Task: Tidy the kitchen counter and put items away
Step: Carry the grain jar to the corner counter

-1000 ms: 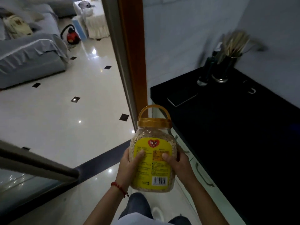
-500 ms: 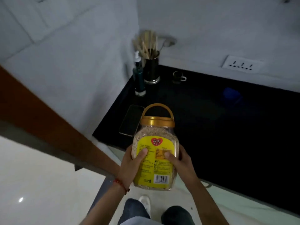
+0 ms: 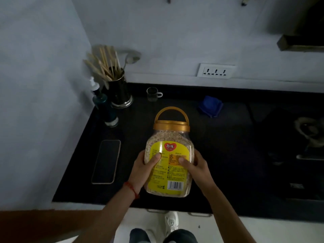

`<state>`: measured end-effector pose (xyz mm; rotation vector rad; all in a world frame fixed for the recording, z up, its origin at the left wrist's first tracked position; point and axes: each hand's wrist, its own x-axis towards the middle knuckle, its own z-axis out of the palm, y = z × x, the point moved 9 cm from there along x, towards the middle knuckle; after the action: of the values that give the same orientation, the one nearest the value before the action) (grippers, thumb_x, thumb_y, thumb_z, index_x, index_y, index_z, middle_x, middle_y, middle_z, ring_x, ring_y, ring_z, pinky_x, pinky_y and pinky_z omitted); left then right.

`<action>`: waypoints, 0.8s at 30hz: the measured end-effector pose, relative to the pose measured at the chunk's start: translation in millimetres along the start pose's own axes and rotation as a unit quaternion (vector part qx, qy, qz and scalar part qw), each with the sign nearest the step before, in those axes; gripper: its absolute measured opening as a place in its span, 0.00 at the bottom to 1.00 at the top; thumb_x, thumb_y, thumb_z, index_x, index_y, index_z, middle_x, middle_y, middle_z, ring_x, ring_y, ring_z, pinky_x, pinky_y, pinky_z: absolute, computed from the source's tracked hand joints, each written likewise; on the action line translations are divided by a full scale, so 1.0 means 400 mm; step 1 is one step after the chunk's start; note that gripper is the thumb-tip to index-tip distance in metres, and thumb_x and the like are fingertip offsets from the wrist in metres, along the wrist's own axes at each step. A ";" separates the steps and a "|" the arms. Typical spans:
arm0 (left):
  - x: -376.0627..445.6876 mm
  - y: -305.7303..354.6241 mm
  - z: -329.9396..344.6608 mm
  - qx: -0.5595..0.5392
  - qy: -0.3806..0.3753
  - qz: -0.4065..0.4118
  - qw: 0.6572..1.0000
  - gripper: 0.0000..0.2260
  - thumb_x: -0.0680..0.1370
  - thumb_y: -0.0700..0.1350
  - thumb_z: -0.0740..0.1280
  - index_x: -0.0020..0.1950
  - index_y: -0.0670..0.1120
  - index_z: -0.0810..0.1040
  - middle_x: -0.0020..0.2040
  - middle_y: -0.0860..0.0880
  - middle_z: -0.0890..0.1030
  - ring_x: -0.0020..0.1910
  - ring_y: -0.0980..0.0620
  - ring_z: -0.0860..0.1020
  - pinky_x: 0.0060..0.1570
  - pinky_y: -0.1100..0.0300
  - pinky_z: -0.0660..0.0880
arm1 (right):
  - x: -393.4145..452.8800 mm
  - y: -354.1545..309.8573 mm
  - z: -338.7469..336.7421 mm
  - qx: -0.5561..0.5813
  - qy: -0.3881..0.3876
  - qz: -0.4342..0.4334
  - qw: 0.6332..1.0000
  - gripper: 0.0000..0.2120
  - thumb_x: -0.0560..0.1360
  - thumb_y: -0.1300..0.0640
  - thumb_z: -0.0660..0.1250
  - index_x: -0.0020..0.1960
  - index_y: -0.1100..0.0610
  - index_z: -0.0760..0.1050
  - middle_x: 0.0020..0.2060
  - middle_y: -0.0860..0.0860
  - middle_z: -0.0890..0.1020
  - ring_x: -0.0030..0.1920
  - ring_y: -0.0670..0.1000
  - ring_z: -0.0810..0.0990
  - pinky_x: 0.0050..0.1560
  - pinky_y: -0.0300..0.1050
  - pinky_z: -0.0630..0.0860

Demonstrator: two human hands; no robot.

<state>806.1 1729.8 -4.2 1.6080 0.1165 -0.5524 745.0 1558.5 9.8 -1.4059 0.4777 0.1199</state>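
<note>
A clear plastic jar of oats (image 3: pixel 169 137), with a gold lid, a gold carry handle and a yellow label, is held upright over the front part of the black counter (image 3: pixel 228 146). My left hand (image 3: pixel 144 170) grips its left side, thumb on the label. On the jar's right side my right hand (image 3: pixel 196 166) does the same. Whether the jar's base touches the counter cannot be told.
A phone (image 3: pixel 106 161) lies flat at the counter's left. At the back left stand a pump bottle (image 3: pixel 103 106) and a metal holder of chopsticks (image 3: pixel 119 92). A small glass cup (image 3: pixel 153 94), a blue cloth (image 3: pixel 210 105) and a stove (image 3: pixel 308 134) are further right.
The view has swung from the doorway and living room to face the counter squarely. The jar stays in both hands and now hangs over the counter instead of over the floor.
</note>
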 end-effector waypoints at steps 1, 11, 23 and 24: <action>0.027 0.019 0.010 0.007 -0.005 0.006 1.000 0.31 0.63 0.56 0.71 0.61 0.43 0.71 0.54 0.44 0.80 0.45 0.56 0.79 0.35 0.69 0.77 | 0.026 -0.020 -0.010 0.001 -0.005 -0.003 1.000 0.24 0.70 0.60 0.70 0.64 0.56 0.69 0.49 0.51 0.82 0.44 0.44 0.84 0.37 0.36 0.79; 0.252 0.189 0.100 0.064 -0.092 0.086 0.990 0.49 0.48 0.69 0.73 0.65 0.51 0.64 0.52 0.57 0.78 0.46 0.68 0.79 0.40 0.73 0.76 | 0.259 -0.198 -0.105 -0.066 -0.069 -0.087 0.992 0.39 0.59 0.57 0.76 0.67 0.52 0.65 0.56 0.50 0.80 0.55 0.47 0.81 0.46 0.39 0.80; 0.435 0.183 0.139 0.102 -0.137 0.106 0.980 0.41 0.58 0.50 0.76 0.65 0.67 0.60 0.66 0.56 0.70 0.64 0.61 0.69 0.57 0.67 0.73 | 0.398 -0.170 -0.164 -0.142 -0.013 -0.123 0.982 0.50 0.59 0.50 0.78 0.73 0.46 0.54 0.67 0.46 0.71 0.68 0.46 0.69 0.68 0.53 0.68; 0.445 0.184 0.139 0.096 -0.126 0.106 0.982 0.40 0.58 0.50 0.76 0.64 0.68 0.60 0.65 0.58 0.70 0.64 0.62 0.69 0.55 0.69 0.73 | 0.407 -0.170 -0.167 -0.143 -0.001 -0.127 0.982 0.48 0.59 0.49 0.77 0.72 0.43 0.54 0.68 0.45 0.71 0.69 0.46 0.68 0.68 0.52 0.68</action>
<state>975.6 1622.7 -11.6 1.6978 -0.3019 -0.6102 899.0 1449.8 2.8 -1.7375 0.2834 -0.0179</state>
